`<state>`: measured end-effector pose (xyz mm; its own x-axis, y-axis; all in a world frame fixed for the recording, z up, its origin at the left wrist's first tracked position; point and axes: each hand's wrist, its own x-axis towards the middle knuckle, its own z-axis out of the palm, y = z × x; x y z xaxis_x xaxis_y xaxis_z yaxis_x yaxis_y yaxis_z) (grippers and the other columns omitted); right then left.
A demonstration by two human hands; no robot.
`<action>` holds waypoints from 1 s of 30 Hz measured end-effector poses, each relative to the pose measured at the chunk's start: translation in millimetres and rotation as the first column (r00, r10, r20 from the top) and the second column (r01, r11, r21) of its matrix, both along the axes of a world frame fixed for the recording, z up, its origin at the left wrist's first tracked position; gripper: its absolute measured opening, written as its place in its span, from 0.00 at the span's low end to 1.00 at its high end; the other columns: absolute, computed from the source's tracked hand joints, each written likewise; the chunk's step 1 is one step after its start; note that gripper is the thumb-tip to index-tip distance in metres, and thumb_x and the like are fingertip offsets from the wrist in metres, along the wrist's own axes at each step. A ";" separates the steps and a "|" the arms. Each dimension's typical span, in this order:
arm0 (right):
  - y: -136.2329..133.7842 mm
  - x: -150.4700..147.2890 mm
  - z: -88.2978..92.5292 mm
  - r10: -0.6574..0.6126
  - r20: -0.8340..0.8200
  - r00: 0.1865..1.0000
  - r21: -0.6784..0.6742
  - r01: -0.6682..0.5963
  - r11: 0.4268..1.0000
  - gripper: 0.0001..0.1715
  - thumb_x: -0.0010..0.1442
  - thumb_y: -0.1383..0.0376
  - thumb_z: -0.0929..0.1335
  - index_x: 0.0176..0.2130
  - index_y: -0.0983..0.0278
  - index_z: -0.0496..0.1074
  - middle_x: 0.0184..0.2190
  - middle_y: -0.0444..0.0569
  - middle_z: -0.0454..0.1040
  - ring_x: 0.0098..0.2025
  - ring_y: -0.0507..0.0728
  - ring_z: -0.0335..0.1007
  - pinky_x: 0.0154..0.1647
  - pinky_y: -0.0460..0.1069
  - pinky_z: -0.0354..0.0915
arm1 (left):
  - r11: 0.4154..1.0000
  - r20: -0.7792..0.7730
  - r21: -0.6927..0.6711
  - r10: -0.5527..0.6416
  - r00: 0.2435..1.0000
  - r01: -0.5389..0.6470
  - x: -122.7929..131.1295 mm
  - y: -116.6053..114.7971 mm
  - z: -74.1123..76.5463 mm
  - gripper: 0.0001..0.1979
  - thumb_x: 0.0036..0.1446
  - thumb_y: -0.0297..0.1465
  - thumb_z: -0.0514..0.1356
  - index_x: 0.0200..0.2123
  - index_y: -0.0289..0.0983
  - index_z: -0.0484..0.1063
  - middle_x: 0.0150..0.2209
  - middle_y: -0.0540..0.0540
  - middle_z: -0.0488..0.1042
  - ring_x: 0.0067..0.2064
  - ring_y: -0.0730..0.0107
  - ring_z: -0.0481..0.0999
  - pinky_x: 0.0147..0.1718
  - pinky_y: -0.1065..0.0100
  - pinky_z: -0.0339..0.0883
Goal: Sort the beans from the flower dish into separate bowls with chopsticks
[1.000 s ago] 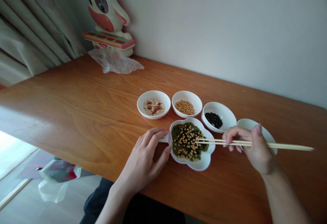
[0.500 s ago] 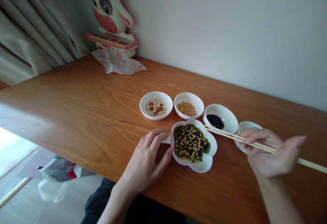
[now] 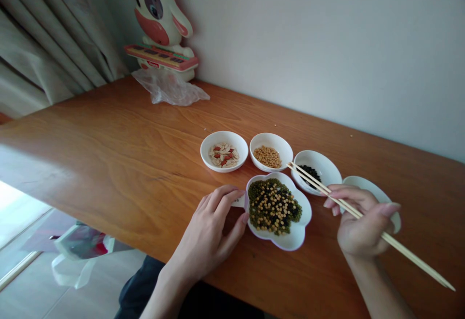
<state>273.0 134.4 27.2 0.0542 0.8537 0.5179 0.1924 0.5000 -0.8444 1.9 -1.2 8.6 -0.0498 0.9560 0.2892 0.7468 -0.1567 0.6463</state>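
Chopsticks (image 3: 348,207) are pinched in my right hand (image 3: 363,222), their tips slightly apart. The tips appear above the black bean bowl, near the rim of the yellow bean bowl, with nothing visible between them. My left hand (image 3: 209,234) lies on the table, thumb and fingers apart, fingertips at a white tag (image 3: 239,201) and the left rim of the flower-shaped dish (image 3: 298,236). Green, black and yellow beans cover most of that dish. Behind it stand bowls of peanuts (image 3: 224,155), yellow beans (image 3: 268,157) and black beans (image 3: 308,176). My right hand partly hides another white bowl (image 3: 366,187).
The wooden table (image 3: 109,149) meets a pale wall (image 3: 308,42) behind the bowls. A cow-shaped toy keyboard (image 3: 160,57) and a crumpled clear plastic bag (image 3: 170,88) stand at the back left. A curtain (image 3: 47,42) hangs on the left.
My right hand has moved left, and the chopsticks now slant more steeply, their tips shifted up and left toward the yellow bean bowl. My left hand keeps its place at the dish.
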 end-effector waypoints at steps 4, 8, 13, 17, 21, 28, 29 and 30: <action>1.5 3.0 -6.1 0.051 0.041 0.998 0.001 -0.051 0.999 0.39 0.76 0.42 0.56 0.33 0.61 0.82 0.37 0.55 0.82 0.28 0.57 0.73 0.23 0.53 0.58 | 1.000 -0.006 -0.006 0.000 1.000 0.000 -0.4 0.2 0.3 0.20 0.74 0.37 0.60 0.66 0.44 0.65 0.65 0.40 0.71 0.66 0.53 0.72 0.65 0.51 0.71; 1.5 5.2 -4.7 0.072 0.063 0.995 -0.035 -0.070 0.997 0.40 0.76 0.41 0.56 0.36 0.61 0.82 0.38 0.54 0.83 0.30 0.57 0.74 0.25 0.53 0.59 | 1.000 -0.007 -0.005 -0.002 1.000 0.002 -0.1 -0.1 -0.2 0.20 0.75 0.37 0.59 0.66 0.44 0.65 0.65 0.39 0.71 0.65 0.52 0.73 0.65 0.50 0.71; 0.6 5.2 1.9 0.060 0.047 0.997 -0.065 -0.057 0.996 0.41 0.76 0.40 0.53 0.37 0.61 0.81 0.38 0.53 0.82 0.30 0.56 0.73 0.26 0.52 0.59 | 1.000 -0.020 0.006 -0.010 1.000 0.010 0.4 -0.8 -1.0 0.24 0.73 0.41 0.62 0.67 0.45 0.64 0.65 0.38 0.70 0.65 0.50 0.73 0.64 0.47 0.72; -0.6 4.0 4.3 0.079 0.027 0.996 -0.088 -0.076 0.993 0.41 0.76 0.39 0.54 0.37 0.62 0.80 0.38 0.53 0.82 0.29 0.56 0.73 0.26 0.52 0.59 | 1.000 -0.061 0.003 0.007 0.998 -0.007 1.8 -1.9 -1.4 0.41 0.61 0.54 0.71 0.69 0.45 0.63 0.68 0.35 0.67 0.67 0.41 0.69 0.64 0.41 0.72; -1.9 2.8 5.9 0.086 0.006 0.996 -0.102 -0.085 0.991 0.41 0.75 0.39 0.54 0.36 0.62 0.80 0.37 0.54 0.81 0.29 0.56 0.72 0.25 0.51 0.59 | 0.998 -0.074 -0.005 0.059 0.996 -0.060 3.4 -2.5 -1.6 0.33 0.67 0.49 0.68 0.69 0.48 0.64 0.73 0.36 0.58 0.72 0.39 0.63 0.67 0.36 0.68; -2.7 1.1 8.3 0.081 -0.009 0.997 -0.106 -0.082 0.991 0.41 0.75 0.39 0.55 0.35 0.62 0.79 0.36 0.55 0.81 0.27 0.56 0.72 0.24 0.51 0.59 | 0.989 -0.057 0.059 0.142 0.988 -0.139 3.9 -0.2 -7.0 0.23 0.74 0.38 0.61 0.69 0.49 0.63 0.75 0.38 0.54 0.73 0.44 0.61 0.69 0.37 0.66; -2.8 1.0 8.4 0.084 -0.011 0.996 -0.108 -0.085 0.990 0.41 0.75 0.39 0.55 0.35 0.62 0.79 0.36 0.55 0.82 0.27 0.56 0.72 0.24 0.51 0.59 | 0.986 -0.064 0.072 0.155 0.986 -0.150 3.9 0.1 -7.3 0.21 0.75 0.37 0.60 0.67 0.48 0.65 0.74 0.38 0.55 0.73 0.45 0.61 0.69 0.38 0.66; -3.0 1.0 8.4 0.084 -0.013 0.996 -0.110 -0.085 0.990 0.41 0.75 0.39 0.55 0.35 0.62 0.79 0.36 0.55 0.82 0.27 0.56 0.72 0.24 0.51 0.60 | 0.983 -0.075 0.088 0.165 0.983 -0.159 4.0 0.2 -7.2 0.19 0.75 0.36 0.60 0.66 0.48 0.66 0.73 0.38 0.56 0.72 0.45 0.62 0.68 0.38 0.67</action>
